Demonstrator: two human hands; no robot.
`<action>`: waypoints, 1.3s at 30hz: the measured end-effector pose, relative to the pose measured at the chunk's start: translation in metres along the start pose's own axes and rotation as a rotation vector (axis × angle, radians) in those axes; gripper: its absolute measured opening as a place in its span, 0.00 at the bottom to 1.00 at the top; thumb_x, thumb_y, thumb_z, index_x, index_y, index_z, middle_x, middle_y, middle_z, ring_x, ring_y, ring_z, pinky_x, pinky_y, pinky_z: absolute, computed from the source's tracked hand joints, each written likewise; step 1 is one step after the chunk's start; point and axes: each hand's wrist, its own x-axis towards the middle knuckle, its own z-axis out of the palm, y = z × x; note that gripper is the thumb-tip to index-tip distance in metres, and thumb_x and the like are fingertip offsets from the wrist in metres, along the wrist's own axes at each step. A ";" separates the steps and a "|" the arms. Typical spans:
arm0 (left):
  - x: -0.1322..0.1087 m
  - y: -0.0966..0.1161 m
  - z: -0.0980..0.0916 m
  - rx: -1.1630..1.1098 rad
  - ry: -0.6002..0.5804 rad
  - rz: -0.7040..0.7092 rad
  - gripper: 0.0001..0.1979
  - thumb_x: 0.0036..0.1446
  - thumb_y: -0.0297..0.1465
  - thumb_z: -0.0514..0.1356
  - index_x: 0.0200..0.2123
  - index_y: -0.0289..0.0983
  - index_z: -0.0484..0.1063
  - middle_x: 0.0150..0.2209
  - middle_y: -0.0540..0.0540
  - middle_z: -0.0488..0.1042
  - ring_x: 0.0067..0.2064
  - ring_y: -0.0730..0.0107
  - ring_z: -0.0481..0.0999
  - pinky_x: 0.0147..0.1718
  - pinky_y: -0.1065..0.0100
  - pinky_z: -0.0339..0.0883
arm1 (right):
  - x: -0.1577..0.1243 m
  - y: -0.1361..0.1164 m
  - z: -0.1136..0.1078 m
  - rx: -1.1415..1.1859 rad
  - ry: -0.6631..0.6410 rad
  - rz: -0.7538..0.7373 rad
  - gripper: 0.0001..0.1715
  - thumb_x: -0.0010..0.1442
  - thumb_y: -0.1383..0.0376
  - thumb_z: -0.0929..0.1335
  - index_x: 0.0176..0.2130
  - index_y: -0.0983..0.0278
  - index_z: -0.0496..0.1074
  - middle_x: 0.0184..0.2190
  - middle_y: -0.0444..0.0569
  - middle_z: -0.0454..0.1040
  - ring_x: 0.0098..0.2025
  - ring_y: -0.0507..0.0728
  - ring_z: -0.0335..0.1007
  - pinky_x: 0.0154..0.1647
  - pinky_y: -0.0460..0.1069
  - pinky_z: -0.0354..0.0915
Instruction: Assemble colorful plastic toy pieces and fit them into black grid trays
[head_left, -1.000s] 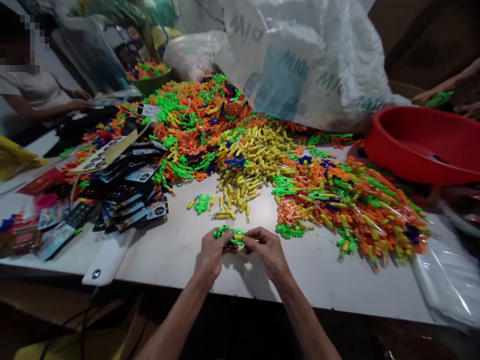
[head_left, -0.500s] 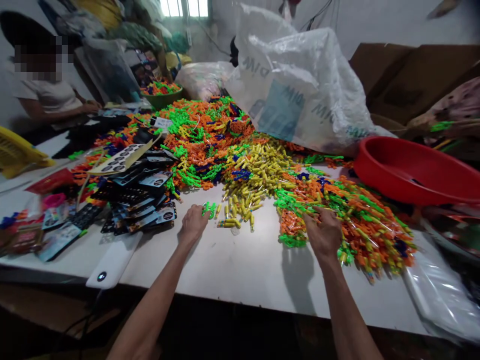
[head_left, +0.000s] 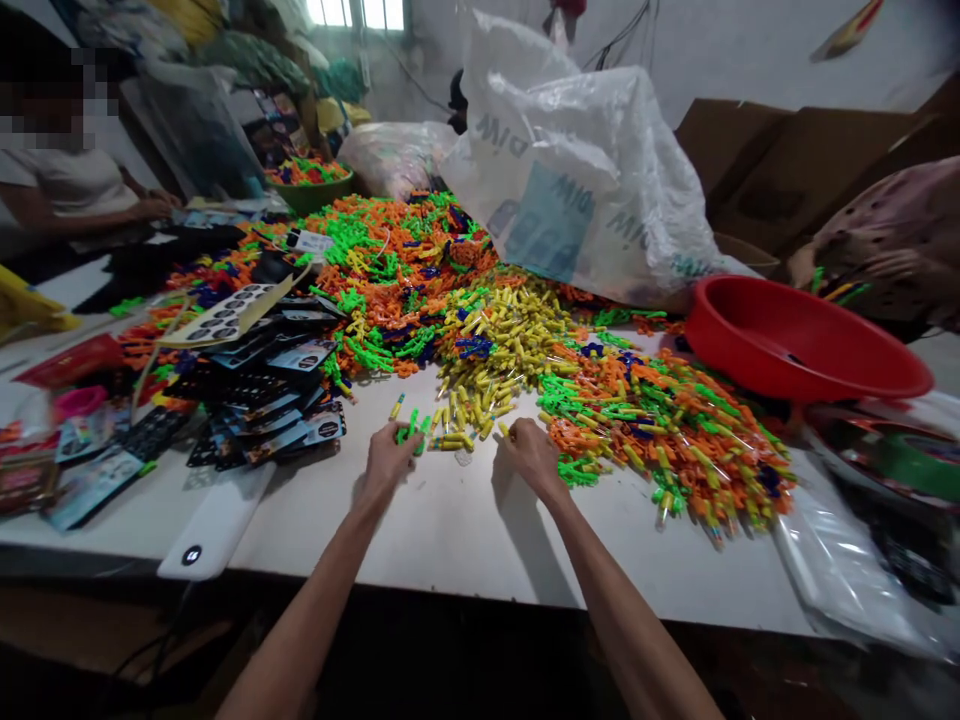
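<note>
My left hand (head_left: 390,458) is closed around a small bright-green plastic toy piece (head_left: 416,432), with a short yellow tube (head_left: 397,406) sticking up by the fingertips. My right hand (head_left: 535,452) has its fingers pinched on a yellow tube (head_left: 504,429) at the near edge of the heap of yellow tubes (head_left: 517,335); part of that tube is hidden. Between the hands a few loose yellow tubes (head_left: 454,441) lie on the white table (head_left: 450,520). Right of my right hand spreads a pile of orange and green pieces in clear wrapping (head_left: 675,420).
Stacked black printed cards (head_left: 277,400) and a white power bank (head_left: 214,525) are at left. A large mixed heap of toy pieces (head_left: 390,250), a white sack (head_left: 585,180) and a red basin (head_left: 795,350) stand behind. Clear plastic bags (head_left: 840,560) lie at right. Other people sit on both sides.
My right hand has moved left from the wrapped pile to the yellow tubes and now pinches one. A yellow tube now stands up at my left hand. The view has shifted slightly.
</note>
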 end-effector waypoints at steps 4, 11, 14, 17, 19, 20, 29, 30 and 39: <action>-0.048 -0.003 0.002 -0.356 -0.290 -0.203 0.16 0.37 0.36 0.68 0.29 0.33 0.71 0.25 0.46 0.73 0.21 0.75 0.68 0.17 0.74 0.55 | -0.028 0.005 -0.011 0.788 -0.276 0.074 0.15 0.48 0.56 0.69 0.30 0.66 0.72 0.23 0.46 0.71 0.22 0.51 0.63 0.24 0.47 0.56; -0.073 0.016 0.006 -0.440 -0.490 -0.180 0.11 0.44 0.32 0.65 0.30 0.33 0.70 0.23 0.45 0.73 0.21 0.78 0.66 0.19 0.76 0.54 | -0.060 -0.013 -0.018 1.163 -0.531 0.064 0.17 0.45 0.55 0.73 0.27 0.67 0.76 0.17 0.42 0.66 0.18 0.46 0.54 0.19 0.44 0.50; -0.076 0.018 0.002 -0.391 -0.591 -0.182 0.10 0.45 0.33 0.65 0.28 0.34 0.68 0.21 0.47 0.72 0.21 0.76 0.67 0.19 0.75 0.55 | -0.060 -0.013 -0.020 1.173 -0.589 0.058 0.15 0.46 0.57 0.73 0.29 0.66 0.76 0.16 0.40 0.63 0.18 0.46 0.53 0.18 0.44 0.49; -0.079 0.015 0.001 -0.327 -0.636 -0.172 0.12 0.44 0.35 0.66 0.26 0.35 0.66 0.21 0.49 0.71 0.21 0.76 0.67 0.20 0.75 0.57 | -0.061 -0.014 -0.023 1.134 -0.687 -0.001 0.13 0.48 0.58 0.72 0.28 0.67 0.76 0.16 0.40 0.63 0.18 0.46 0.53 0.19 0.44 0.49; -0.080 0.012 0.001 -0.308 -0.648 -0.172 0.13 0.43 0.34 0.67 0.26 0.35 0.67 0.21 0.49 0.70 0.21 0.76 0.67 0.20 0.74 0.59 | -0.062 -0.016 -0.027 1.095 -0.727 -0.044 0.14 0.48 0.58 0.72 0.28 0.67 0.76 0.17 0.41 0.65 0.18 0.46 0.54 0.20 0.44 0.50; -0.079 0.011 0.002 -0.307 -0.655 -0.176 0.13 0.42 0.34 0.67 0.26 0.35 0.67 0.22 0.49 0.70 0.22 0.76 0.67 0.21 0.74 0.59 | -0.062 -0.017 -0.029 1.079 -0.739 -0.061 0.14 0.49 0.58 0.72 0.29 0.67 0.77 0.17 0.42 0.66 0.18 0.46 0.55 0.20 0.44 0.51; -0.071 0.001 0.003 -0.319 -0.657 -0.203 0.13 0.43 0.35 0.67 0.25 0.34 0.69 0.20 0.50 0.69 0.20 0.78 0.66 0.20 0.74 0.59 | -0.061 -0.012 -0.025 1.104 -0.731 -0.040 0.11 0.48 0.60 0.73 0.31 0.65 0.77 0.19 0.42 0.69 0.20 0.47 0.60 0.23 0.45 0.57; -0.071 0.000 0.003 -0.310 -0.658 -0.211 0.13 0.42 0.36 0.68 0.25 0.34 0.69 0.20 0.50 0.69 0.20 0.78 0.66 0.20 0.74 0.59 | -0.061 -0.011 -0.022 1.117 -0.736 -0.025 0.12 0.48 0.60 0.73 0.31 0.65 0.77 0.20 0.43 0.70 0.20 0.48 0.61 0.24 0.45 0.58; -0.066 -0.006 0.001 -0.092 -0.639 -0.192 0.16 0.37 0.39 0.68 0.24 0.32 0.74 0.16 0.52 0.66 0.18 0.80 0.60 0.18 0.75 0.51 | -0.063 -0.008 -0.013 0.949 -0.751 -0.073 0.14 0.46 0.58 0.73 0.29 0.67 0.77 0.19 0.45 0.71 0.21 0.49 0.63 0.25 0.46 0.61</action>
